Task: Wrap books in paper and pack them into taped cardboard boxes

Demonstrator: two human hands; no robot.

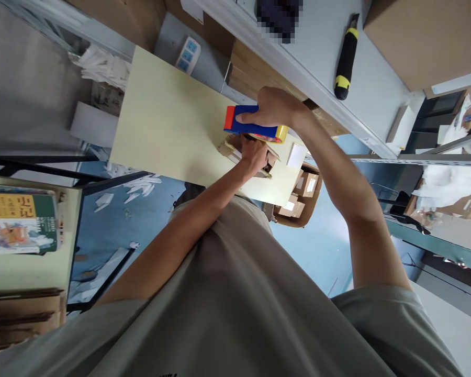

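My right hand (272,107) is closed around a blue and red tape dispenser (243,121) with a yellow tape roll, held just above a small brown cardboard box (231,149). My left hand (254,156) grips that box from the near side and presses it onto the pale yellow table (168,120). Part of the box is hidden under both hands. A white label (297,155) lies on the table just right of the box.
A black and yellow utility knife (346,60) lies on the grey shelf (377,89) behind. A carton of small boxes (302,193) stands on the blue floor by the table. A power strip (187,54), paper scraps and stacked cardboard lie around; books (19,222) are at left.
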